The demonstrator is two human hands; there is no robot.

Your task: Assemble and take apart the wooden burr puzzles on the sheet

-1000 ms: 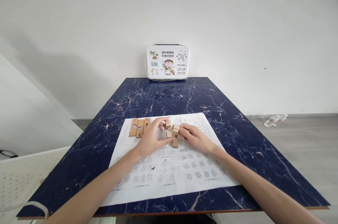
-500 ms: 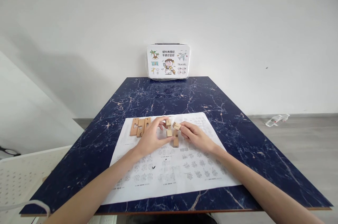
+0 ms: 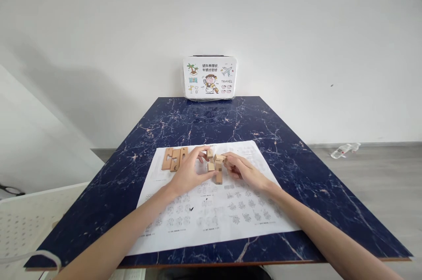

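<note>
Between thumb and fingers, my left hand [image 3: 189, 168] steadies a notched wooden puzzle piece [image 3: 211, 166] above the printed sheet. My right hand [image 3: 242, 169] pinches a second wooden puzzle piece [image 3: 218, 158], a small bar with a dark line on its end, and it meets the pieces by my left hand. Just below, an upright-looking wooden bar [image 3: 219, 177] touches this group; how the pieces interlock is hidden by the fingers. To the left of my left hand lie several flat notched wooden pieces [image 3: 175, 160] with handwritten numbers.
The white instruction sheet [image 3: 178, 238] with printed diagrams lies on a blue marbled table [image 3: 211, 124]. A white cartoon-printed case [image 3: 210, 78] stands at the back against the wall. At the left is a white perforated surface [image 3: 24, 223]; a clear plastic bottle [image 3: 343, 151] lies on the floor.
My right hand has brought its piece left, from apart to against the pieces at my left hand. The left hand stays nearly in place.
</note>
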